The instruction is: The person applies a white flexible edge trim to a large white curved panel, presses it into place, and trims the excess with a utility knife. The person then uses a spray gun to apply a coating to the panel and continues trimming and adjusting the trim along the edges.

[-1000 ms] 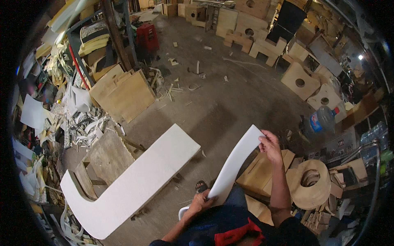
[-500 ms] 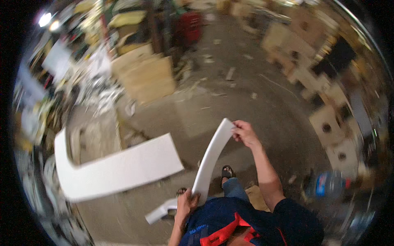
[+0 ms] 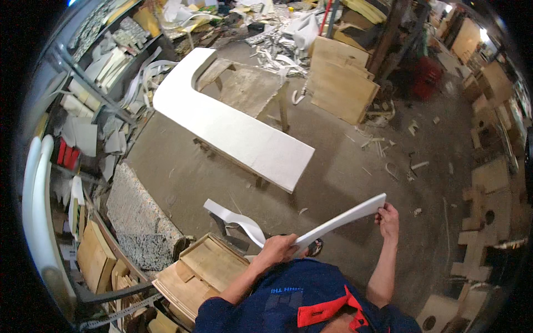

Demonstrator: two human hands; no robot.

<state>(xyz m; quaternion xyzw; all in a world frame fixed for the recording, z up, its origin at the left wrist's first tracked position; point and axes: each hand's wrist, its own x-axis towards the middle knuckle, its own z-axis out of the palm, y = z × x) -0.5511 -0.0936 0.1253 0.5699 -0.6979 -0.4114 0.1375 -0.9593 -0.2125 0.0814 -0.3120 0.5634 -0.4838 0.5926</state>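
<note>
A long, bendy white foam strip [image 3: 338, 223] stretches between my two hands in front of my body. My left hand [image 3: 279, 248] is wrapped round its middle part, and a curled tail of the strip hangs out past that hand to the left. At the strip's far right end, the fingers of my right hand [image 3: 387, 220] pinch the tip. Beyond the strip, a large white L-shaped foam slab [image 3: 239, 130] lies flat on a low wooden bench [image 3: 244, 89]. Neither hand touches the slab.
Wooden boards [image 3: 341, 80] lean behind the bench, near a heap of white scraps [image 3: 283, 41]. Foam offcuts fill a shelf [image 3: 94, 91] at left. By my left arm are a speckled foam block [image 3: 139, 211] and wooden panels [image 3: 214, 261]. Cut-out boards [image 3: 488, 183] line the right.
My view has swung to the left, so the slab now appears nearer the middle. The strip has gone from steeply upright to a shallower slant, still in both hands.
</note>
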